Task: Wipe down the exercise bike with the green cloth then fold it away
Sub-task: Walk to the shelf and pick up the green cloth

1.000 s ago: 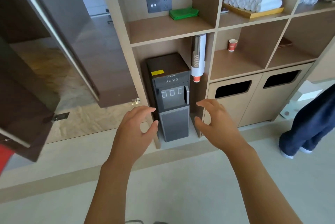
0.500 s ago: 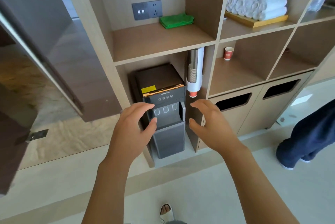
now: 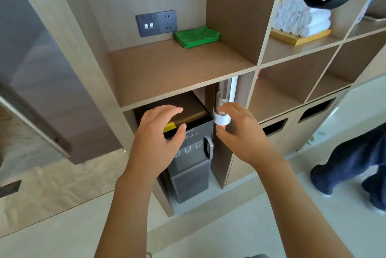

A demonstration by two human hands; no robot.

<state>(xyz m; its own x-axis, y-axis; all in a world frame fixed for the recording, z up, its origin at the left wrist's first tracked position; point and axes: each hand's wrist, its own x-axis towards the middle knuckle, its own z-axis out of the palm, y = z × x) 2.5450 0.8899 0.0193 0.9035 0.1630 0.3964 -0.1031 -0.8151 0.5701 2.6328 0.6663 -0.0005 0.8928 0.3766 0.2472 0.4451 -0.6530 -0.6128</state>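
No legible text; water dispenser [image 3: 188, 143] yellow label too blurred.

Shelf bay [image 3: 167, 74]: open at the front, bare board leading up to the green cloth [image 3: 196, 36] at the back wall.
Bay sides: upright panels left and right.
Below the shelf: water dispenser [image 3: 188, 153] and cup holder [image 3: 226, 99] fill the lower bay.

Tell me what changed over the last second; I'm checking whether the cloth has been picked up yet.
Not yet. The view has closed in on the shelving, and both empty hands, left hand and right hand, have risen toward the shelf. The green cloth stays folded there, untouched, beside the wall socket.
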